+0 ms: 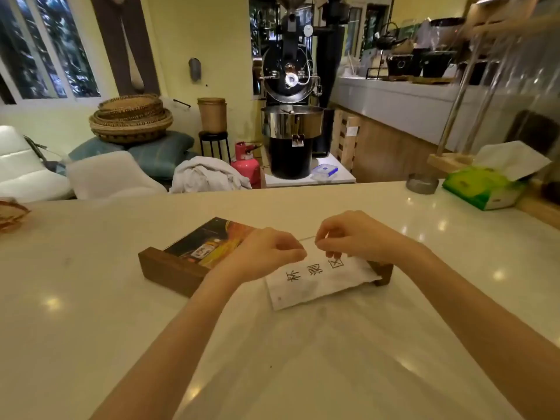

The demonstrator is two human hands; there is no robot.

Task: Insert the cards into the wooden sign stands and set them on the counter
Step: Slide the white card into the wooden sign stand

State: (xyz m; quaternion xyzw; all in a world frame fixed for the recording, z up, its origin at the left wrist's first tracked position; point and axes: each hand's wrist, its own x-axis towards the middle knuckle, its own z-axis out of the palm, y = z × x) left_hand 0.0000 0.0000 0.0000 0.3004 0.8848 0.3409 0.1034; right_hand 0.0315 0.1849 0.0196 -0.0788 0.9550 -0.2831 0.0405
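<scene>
**Both hands pinch a white card at the counter's middle**

Our left hand [266,253] and right hand [351,234] meet fingertip to fingertip, both pinching the thin far edge of a flat white card [321,280] printed with black characters. The card leans toward us, its far end by a dark wooden stand [382,269] at three o'clock. At nine o'clock, a second dark wooden stand [169,268], a long grooved block, holds a glossy dark picture card [209,242]. Everything sits on the smooth, pale, shiny counter [91,298]. A green tissue box [485,187] rests at two o'clock.
</scene>
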